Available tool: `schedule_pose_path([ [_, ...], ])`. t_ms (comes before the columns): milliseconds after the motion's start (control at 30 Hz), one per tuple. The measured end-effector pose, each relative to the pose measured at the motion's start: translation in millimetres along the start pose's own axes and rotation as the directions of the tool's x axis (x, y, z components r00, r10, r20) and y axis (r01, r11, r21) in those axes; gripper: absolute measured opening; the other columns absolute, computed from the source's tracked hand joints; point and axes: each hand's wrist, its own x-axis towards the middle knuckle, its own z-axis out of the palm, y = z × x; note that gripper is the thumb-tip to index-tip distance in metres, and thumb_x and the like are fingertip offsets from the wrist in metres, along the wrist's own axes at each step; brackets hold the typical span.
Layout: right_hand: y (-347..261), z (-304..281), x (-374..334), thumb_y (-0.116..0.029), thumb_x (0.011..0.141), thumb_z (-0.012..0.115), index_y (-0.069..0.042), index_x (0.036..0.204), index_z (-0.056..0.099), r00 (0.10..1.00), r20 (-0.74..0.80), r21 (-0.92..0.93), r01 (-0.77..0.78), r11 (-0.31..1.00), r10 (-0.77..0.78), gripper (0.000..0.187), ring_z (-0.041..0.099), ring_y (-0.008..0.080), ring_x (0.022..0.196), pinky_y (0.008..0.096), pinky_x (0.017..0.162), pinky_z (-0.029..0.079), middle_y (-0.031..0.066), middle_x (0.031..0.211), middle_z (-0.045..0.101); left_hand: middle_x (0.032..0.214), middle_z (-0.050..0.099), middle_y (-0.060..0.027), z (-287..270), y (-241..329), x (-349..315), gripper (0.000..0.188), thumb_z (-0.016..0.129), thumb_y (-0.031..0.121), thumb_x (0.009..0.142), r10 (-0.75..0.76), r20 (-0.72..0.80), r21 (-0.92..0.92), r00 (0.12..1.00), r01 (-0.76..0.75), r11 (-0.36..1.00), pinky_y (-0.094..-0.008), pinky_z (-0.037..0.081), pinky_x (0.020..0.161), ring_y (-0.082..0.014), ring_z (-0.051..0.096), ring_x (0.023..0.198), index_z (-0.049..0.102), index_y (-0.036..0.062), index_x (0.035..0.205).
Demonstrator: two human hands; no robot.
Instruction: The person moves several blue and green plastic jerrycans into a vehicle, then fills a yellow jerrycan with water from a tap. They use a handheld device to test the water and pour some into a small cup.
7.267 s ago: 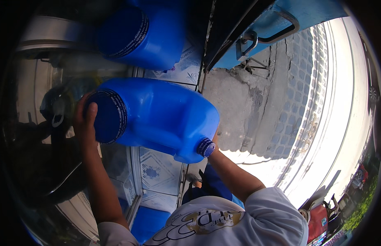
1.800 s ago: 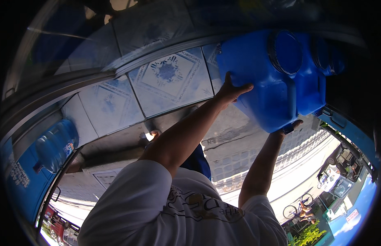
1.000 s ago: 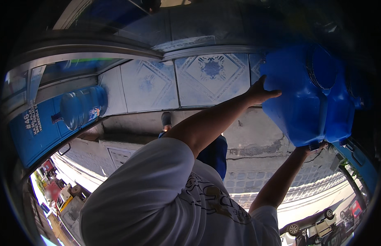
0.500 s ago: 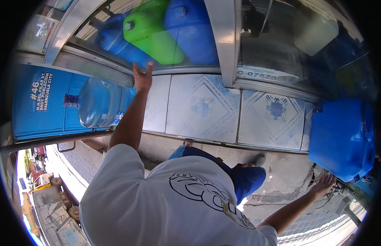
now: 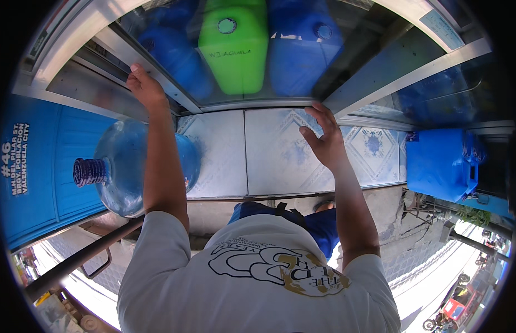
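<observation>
At the metal frame [image 5: 158,71] on the left side of a glass panel, my left hand [image 5: 147,89] has its fingers curled in against the edge. My right hand [image 5: 326,136] is raised over the white and blue tiled ledge [image 5: 219,150], thumb and fingers apart, holding nothing. Its fingertips are near the panel's bottom rail. Behind the glass stand a green water container [image 5: 236,61] and blue water containers [image 5: 305,61]. A clear blue round water bottle [image 5: 122,166] lies on its side by my left forearm, its ribbed neck pointing left.
A blue rectangular water container [image 5: 438,164] stands at the ledge's right end. Blue panelling [image 5: 75,150] with white lettering is at far left. A dark metal bar [image 5: 91,255] runs below it. Cracked pavement lies below the ledge, with vehicles in the street at both sides.
My right hand has come from beside the blue container at right to the middle of the ledge. My left hand has gone from spread fingers to curled ones at the frame. The view has shifted.
</observation>
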Motion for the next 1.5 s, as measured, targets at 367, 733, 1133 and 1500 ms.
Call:
schedule_pose_path([
  [367,-32.2,-9.6,36.0,-0.019,0.085,0.075,-0.007,0.123,0.062,0.998,-0.066,-0.086,0.011,0.996,-0.017,0.042,0.056,0.0375,0.123,0.0432,0.1,0.048,0.0184,0.134,0.057,0.137,0.054,-0.0171,56.3,29.8,-40.8,0.081,0.076,0.048,0.082,0.364,0.782,0.041,0.506,-0.624,0.78,-0.0411,0.044,0.106,-0.0329,0.054,0.125,0.042,0.0164,0.148],
  [733,33.0,-6.6,-180.7,-0.02,0.084,0.073,-0.004,0.121,0.062,0.87,0.148,-0.173,-0.446,0.878,0.471,0.042,0.057,0.0375,0.121,0.0445,0.101,0.047,0.0198,0.128,0.06,0.14,0.049,-0.0225,158.1,51.3,25.2,0.099,0.085,0.035,0.065,0.038,0.974,0.163,0.224,-0.806,0.568,-0.0432,0.048,0.102,-0.037,0.054,0.125,0.037,0.0254,0.151],
  [1133,16.1,-15.7,-134.7,-0.02,0.083,0.075,-0.005,0.118,0.063,0.981,0.092,-0.134,-0.16,0.978,0.173,0.04,0.059,0.0388,0.116,0.0457,0.099,0.048,0.0204,0.126,0.061,0.132,0.056,-0.0174,66.3,113.6,-93.0,0.096,0.082,0.035,0.063,0.02,0.938,0.3,0.347,-0.839,0.453,-0.0426,0.048,0.102,-0.0349,0.056,0.121,0.041,0.0224,0.149],
  [1500,-154.0,10.9,37.0,-0.046,0.087,0.066,0.002,0.131,0.052,0.908,0.41,-0.244,0.011,0.97,0.093,0.066,0.066,0.0382,0.103,0.0452,0.091,0.053,0.0229,0.114,0.066,0.128,0.06,-0.0175,-134.2,104.5,-203.7,0.081,0.086,0.032,0.074,-0.08,0.891,-0.09,0.446,0.348,0.933,-0.0425,0.046,0.099,-0.0347,0.061,0.113,0.048,0.0022,0.139],
])
